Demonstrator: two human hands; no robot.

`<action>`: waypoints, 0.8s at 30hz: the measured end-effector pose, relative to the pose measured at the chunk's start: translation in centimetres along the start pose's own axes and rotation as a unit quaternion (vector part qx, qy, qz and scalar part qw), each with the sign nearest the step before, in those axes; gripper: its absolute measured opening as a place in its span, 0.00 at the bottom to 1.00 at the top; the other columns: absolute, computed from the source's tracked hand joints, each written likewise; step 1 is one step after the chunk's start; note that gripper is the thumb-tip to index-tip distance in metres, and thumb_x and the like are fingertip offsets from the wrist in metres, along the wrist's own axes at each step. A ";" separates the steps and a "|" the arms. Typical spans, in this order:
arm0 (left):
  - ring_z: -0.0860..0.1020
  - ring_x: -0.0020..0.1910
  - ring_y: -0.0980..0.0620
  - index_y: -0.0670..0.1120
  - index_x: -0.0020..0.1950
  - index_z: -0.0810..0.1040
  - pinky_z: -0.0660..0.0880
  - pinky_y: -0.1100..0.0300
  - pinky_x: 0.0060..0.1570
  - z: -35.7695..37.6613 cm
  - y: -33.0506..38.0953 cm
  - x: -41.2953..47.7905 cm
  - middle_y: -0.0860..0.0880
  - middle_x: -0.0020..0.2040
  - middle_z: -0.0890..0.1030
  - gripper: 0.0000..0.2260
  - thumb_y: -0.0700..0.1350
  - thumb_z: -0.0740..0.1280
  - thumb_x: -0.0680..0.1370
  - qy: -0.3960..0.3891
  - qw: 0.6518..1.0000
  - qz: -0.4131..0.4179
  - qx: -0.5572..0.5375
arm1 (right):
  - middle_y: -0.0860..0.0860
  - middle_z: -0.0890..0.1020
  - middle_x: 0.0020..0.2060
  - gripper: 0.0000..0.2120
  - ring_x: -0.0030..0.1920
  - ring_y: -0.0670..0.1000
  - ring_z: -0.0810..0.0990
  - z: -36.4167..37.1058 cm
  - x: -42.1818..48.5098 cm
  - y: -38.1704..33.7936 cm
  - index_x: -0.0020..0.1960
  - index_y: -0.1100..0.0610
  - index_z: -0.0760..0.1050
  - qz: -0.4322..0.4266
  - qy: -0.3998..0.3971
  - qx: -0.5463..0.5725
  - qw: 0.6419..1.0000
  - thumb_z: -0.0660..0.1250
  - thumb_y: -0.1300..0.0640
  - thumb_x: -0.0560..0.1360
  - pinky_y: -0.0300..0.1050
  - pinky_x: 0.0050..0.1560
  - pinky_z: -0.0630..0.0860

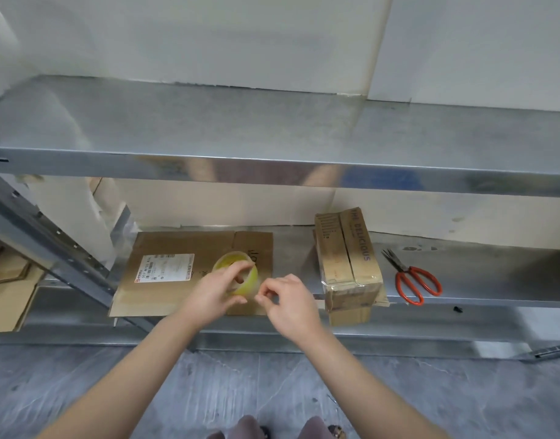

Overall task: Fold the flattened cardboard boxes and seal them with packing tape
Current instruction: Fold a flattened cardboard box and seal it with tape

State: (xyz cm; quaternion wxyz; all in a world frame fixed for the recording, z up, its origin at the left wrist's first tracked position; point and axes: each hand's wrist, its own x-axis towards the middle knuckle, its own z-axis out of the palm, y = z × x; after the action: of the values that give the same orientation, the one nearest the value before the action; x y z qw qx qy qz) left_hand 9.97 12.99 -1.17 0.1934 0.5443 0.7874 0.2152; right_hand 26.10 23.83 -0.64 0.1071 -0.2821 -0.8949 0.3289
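Your left hand [213, 294] grips the tape roll [232, 259] over the flat cardboard [164, 270]; your right hand [288, 299] pinches just beside it, on what I cannot tell.

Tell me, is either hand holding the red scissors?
No, the red scissors lie on the lower shelf right of the taped box, apart from the left hand and right hand.

1. "THE DELICIOUS", purple capitals, on taped box [348, 258].
2. White shipping label [167, 267] on flattened cardboard [152, 299]: barcodes, print too small to read.
3. Dark letters beside tape roll [252, 278], partly hidden, unreadable.
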 end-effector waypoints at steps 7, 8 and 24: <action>0.76 0.58 0.45 0.52 0.74 0.63 0.75 0.52 0.54 1.8 -1.7 4.4 0.46 0.66 0.72 0.33 0.51 0.73 0.72 0.002 0.997 -0.051 0.058 | 0.43 0.80 0.39 0.06 0.50 0.46 0.71 2.3 2.6 2.1 0.42 0.49 0.78 0.132 0.046 0.049 0.989 0.67 0.49 0.76 0.45 0.45 0.71; 0.75 0.60 0.43 0.51 0.74 0.63 0.76 0.50 0.56 2.4 -1.7 5.0 0.45 0.69 0.69 0.33 0.51 0.73 0.72 -0.007 0.996 -0.058 0.071 | 0.43 0.80 0.40 0.06 0.52 0.48 0.72 2.7 3.2 2.9 0.43 0.49 0.78 0.167 0.031 0.049 0.984 0.66 0.49 0.76 0.45 0.46 0.71; 0.52 0.73 0.43 0.51 0.78 0.57 0.62 0.49 0.70 7.4 -2.0 6.5 0.47 0.75 0.57 0.30 0.55 0.64 0.78 -0.037 0.992 -0.082 0.090 | 0.51 0.75 0.59 0.13 0.65 0.54 0.68 5.8 6.0 7.2 0.57 0.54 0.72 0.281 -0.001 -0.082 0.956 0.64 0.49 0.76 0.48 0.59 0.70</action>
State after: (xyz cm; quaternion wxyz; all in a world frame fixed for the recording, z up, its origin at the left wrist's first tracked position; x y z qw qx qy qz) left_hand 10.28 19.44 -8.88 0.1897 0.5007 0.8379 0.1065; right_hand 22.16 28.76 -9.67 -0.0141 -0.5293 -0.8035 0.2720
